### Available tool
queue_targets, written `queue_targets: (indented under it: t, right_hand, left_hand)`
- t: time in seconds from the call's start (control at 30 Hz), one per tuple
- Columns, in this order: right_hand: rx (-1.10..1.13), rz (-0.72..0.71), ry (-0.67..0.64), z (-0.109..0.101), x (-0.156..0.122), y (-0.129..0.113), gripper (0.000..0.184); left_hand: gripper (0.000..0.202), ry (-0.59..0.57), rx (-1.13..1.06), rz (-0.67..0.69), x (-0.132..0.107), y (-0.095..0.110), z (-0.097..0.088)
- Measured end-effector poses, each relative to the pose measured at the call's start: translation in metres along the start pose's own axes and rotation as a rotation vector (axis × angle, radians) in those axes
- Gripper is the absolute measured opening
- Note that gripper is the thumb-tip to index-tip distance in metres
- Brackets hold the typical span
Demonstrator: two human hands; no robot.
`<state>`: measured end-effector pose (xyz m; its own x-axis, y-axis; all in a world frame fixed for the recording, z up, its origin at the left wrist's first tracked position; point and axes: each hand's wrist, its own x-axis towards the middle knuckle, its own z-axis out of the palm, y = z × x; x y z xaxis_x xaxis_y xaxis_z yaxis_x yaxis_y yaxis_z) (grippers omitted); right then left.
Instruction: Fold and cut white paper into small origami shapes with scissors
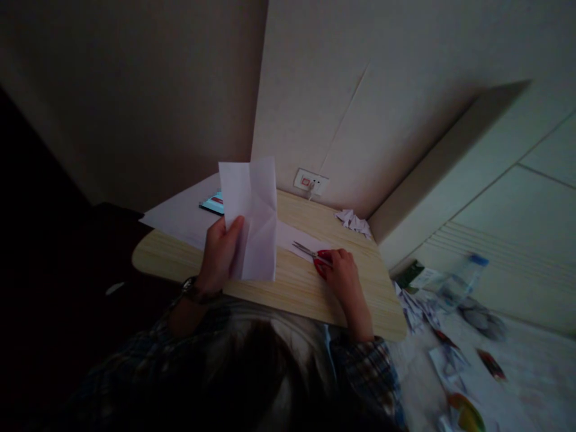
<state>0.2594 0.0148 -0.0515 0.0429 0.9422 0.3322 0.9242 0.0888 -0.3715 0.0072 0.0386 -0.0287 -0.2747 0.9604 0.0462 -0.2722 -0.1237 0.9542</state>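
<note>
I've the left hand (218,252) gripping a creased rectangular white paper sheet (260,222) sideways above the pale wooden worktop's (297,294) near edge, probably keeping its folds clear; the right hand (342,270) grips red-handled metal scissors (314,255).

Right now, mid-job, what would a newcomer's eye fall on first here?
First, the pale, creased sheet of paper, held up in the left hand near the middle of the view. Next, the red-handled scissors under the right hand, blades pointing left. Then the small heap of folded paper pieces at the table's far right corner.
</note>
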Motion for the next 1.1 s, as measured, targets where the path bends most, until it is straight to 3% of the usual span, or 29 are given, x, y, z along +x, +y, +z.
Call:
queue_targets:
  t: [0.17, 0.4, 0.5, 0.6, 0.8, 0.93, 1.1]
  right_hand:
    - [0.104, 0.074, 0.021, -0.003, 0.003, 0.001, 0.004]
    - [0.482, 0.149, 0.060, -0.008, -0.008, -0.007, 0.025]
    - [0.684, 0.154, 0.042, -0.012, -0.012, -0.024, 0.028]
    - [1.027, 0.248, 0.043, -0.018, -0.010, -0.047, 0.035]
    - [1.183, 0.256, 0.108, -0.019, 0.002, -0.082, 0.031]
    - [1.200, 0.263, 0.202, -0.020, 0.005, -0.085, 0.034]
    - [1.200, 0.259, 0.267, -0.027, 0.004, -0.079, 0.023]
  left_hand:
    - [0.021, 0.021, 0.093, 0.118, 0.004, -0.001, 0.001]
    - [0.022, 0.032, 0.052, 0.143, 0.007, -0.004, 0.004]
    - [0.026, 0.009, 0.090, 0.178, 0.005, -0.006, 0.005]
    - [0.028, -0.064, 0.163, 0.200, 0.000, -0.007, 0.009]
    - [0.024, -0.180, 0.290, 0.175, -0.011, -0.003, 0.015]
    - [0.021, -0.266, 0.358, 0.231, -0.017, 0.003, 0.016]
    - [0.019, -0.306, 0.464, 0.282, -0.020, 0.008, 0.014]
